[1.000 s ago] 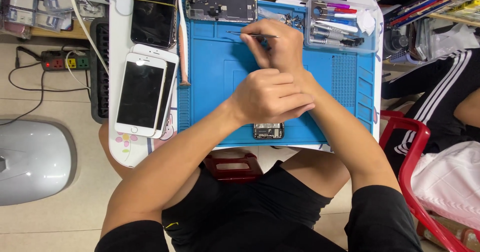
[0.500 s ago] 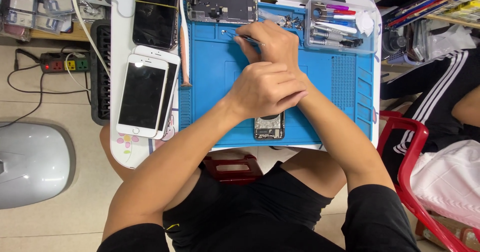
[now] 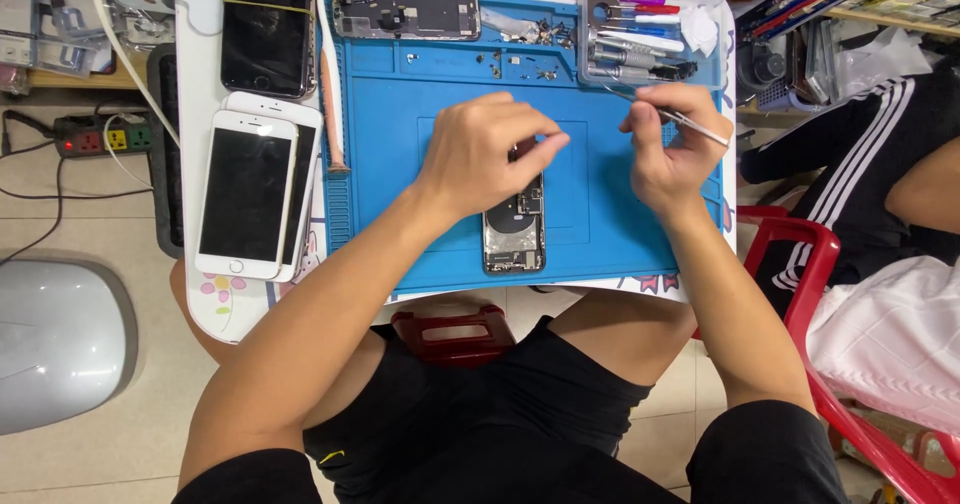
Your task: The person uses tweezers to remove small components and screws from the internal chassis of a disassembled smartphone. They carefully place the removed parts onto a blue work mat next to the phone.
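Blue mat point(image 3: 400, 144) carries my opened phone point(image 3: 514, 234), long axis toward me; left hand point(image 3: 480, 154) pinches its top, right hand point(image 3: 672, 154) pinching tweezers point(image 3: 690, 124) alongside.

Phone repair workshop — blue repair mat point(image 3: 620, 234), opened phone point(image 3: 514, 234), tool tray point(image 3: 650, 39), spare handsets point(image 3: 245, 194).

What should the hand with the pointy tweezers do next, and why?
Probably bring the tweezers in the right hand back over to the opened phone. The left hand rests on its top end, and the tweezers are lifted off to the side, near the clear tool tray.
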